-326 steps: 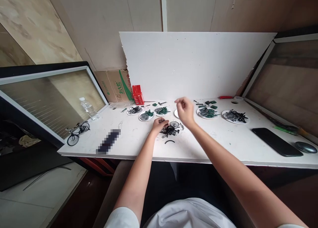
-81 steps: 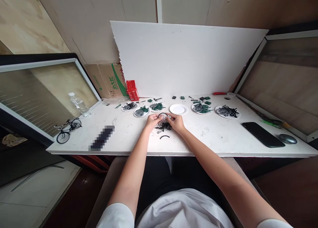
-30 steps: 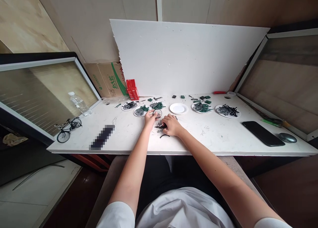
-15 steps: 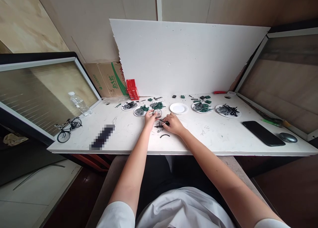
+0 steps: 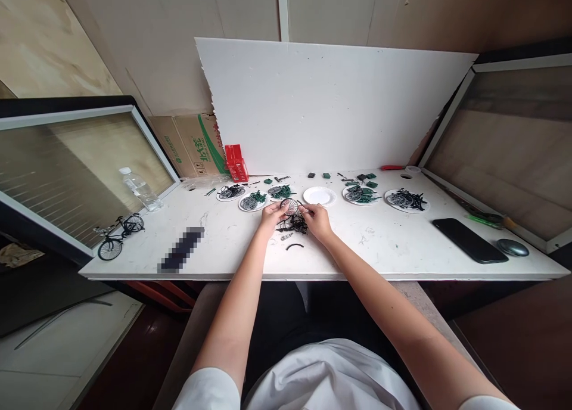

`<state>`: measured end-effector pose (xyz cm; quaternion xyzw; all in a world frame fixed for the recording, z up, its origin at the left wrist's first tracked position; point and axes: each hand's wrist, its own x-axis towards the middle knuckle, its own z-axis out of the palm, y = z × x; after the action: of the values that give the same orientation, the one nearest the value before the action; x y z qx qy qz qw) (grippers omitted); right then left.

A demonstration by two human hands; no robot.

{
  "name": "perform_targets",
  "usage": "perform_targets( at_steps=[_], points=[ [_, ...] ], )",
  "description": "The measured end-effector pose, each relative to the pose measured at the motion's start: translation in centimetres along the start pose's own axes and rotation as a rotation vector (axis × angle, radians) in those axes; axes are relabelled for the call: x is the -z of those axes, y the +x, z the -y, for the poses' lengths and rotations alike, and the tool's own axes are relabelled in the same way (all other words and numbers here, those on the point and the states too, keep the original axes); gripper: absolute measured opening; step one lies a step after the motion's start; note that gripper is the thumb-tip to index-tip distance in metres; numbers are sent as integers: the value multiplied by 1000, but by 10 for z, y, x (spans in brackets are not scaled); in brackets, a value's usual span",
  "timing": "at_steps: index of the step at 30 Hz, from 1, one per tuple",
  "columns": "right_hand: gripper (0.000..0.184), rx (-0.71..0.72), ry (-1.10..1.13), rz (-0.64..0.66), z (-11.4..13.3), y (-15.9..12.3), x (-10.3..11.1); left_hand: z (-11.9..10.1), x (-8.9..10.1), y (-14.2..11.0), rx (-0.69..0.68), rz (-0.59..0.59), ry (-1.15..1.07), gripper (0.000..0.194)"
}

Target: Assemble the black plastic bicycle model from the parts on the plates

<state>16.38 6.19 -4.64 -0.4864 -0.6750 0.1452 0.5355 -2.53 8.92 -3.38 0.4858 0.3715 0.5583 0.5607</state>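
My left hand [image 5: 270, 217] pinches a small spoked model bicycle wheel [image 5: 289, 206], raised above the table. Close by on its right, my right hand [image 5: 316, 219] is closed, fingertips on a thin black curved strip [image 5: 301, 207] at the wheel's rim. Whether the strip touches the wheel I cannot tell. Under both hands lies a pile of black model bicycle parts [image 5: 292, 223], partly hidden by the fingers. Nearer me are a small grey part [image 5: 286, 237] and a loose black arc-shaped piece [image 5: 295, 246].
White plates with green and black parts [image 5: 252, 201] stand along the back, beside a bare white plate [image 5: 319, 196]. An assembled model bicycle [image 5: 118, 236] and a water bottle [image 5: 139, 188] are at left. A black phone [image 5: 469, 240] and a mouse [image 5: 512, 247] lie at right.
My right hand has risen from the parts pile to the wheel with a thin black strip in its fingers. My left hand has moved the wheel slightly right.
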Motion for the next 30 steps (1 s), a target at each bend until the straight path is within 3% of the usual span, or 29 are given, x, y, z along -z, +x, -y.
perform_targets(
  at_steps=[5,18,30],
  points=[
    [45,8,89,41,0,0,-1,-3,-1,-3,25,77,-7,53],
    [59,-28,119,38,-3,0,-4,-1,0,0,31,101,5,48],
    [59,-95,102,69,1,-1,-2,-5,-2,-4,30,96,36,47]
  ],
)
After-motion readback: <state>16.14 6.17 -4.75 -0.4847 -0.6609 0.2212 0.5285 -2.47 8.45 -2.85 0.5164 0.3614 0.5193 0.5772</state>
